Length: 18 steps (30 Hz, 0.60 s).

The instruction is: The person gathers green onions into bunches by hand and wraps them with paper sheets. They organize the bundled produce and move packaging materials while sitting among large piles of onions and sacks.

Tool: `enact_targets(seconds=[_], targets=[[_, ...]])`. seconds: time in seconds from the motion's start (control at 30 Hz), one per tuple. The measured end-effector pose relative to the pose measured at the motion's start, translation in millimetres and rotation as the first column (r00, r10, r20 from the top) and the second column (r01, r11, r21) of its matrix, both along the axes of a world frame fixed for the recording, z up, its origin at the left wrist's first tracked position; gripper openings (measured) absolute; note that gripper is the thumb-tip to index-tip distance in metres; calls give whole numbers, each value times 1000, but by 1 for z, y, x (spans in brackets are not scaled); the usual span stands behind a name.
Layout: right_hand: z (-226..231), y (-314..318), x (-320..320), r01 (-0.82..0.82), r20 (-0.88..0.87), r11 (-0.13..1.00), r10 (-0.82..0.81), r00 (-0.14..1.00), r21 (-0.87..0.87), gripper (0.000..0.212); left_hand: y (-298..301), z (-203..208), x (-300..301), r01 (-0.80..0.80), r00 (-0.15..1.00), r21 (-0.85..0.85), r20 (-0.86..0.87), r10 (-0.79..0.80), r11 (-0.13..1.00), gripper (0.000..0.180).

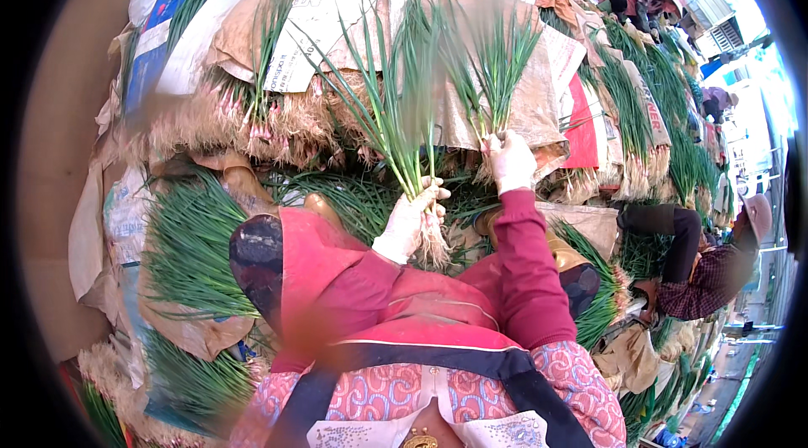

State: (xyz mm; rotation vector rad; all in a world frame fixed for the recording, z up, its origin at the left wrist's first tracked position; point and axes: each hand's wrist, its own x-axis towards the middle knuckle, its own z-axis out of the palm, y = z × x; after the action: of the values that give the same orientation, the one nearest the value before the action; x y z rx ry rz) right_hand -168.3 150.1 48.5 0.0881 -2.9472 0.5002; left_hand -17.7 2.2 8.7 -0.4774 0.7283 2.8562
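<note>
My left hand, in a whitish glove, is closed around the lower stalks of a bunch of green onions. I hold it up between my knees, just on my side of the near edge of the tan sack. Its long axis slants: the leaves run away from me and lean left, while the pale roots hang out below my fist, toward my lap and a little to the right.

The relation that counts, as I judge it, is with the second, smaller bunch. It lies on the tan sack with its stalk ends at the near edge and its leaves fanning toward the far edge, so its axis points nearly straight away from me. From my left fingers it is off to the right and farther out; from my right hand it begins right at the fingertips and runs forward, slightly left. The right hand is plainly the nearer one. Its gloved fingers are bent at the stalk bases, but the back of the hand faces me, and I cannot tell whether they grip the stalks or only touch them.

To the right of the tan sack's right edge lies a red-and-white sack, well apart from my left hand.
</note>
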Motion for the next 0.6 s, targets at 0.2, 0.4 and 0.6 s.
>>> enact_targets(seconds=[0.2,0.4,0.6], targets=[[6,9,-6,-44,99,991,57,993,-126,24,-7,-3,-3,83,995,-38,-46,-85,996,29],[27,-14,82,138,381,550,356,853,-824,18,0,4,-2,-42,999,-23,-28,41,999,21],[2,-18,122,12,273,637,313,910,-771,27,1,-7,-4,55,994,-178,-83,-71,983,8]])
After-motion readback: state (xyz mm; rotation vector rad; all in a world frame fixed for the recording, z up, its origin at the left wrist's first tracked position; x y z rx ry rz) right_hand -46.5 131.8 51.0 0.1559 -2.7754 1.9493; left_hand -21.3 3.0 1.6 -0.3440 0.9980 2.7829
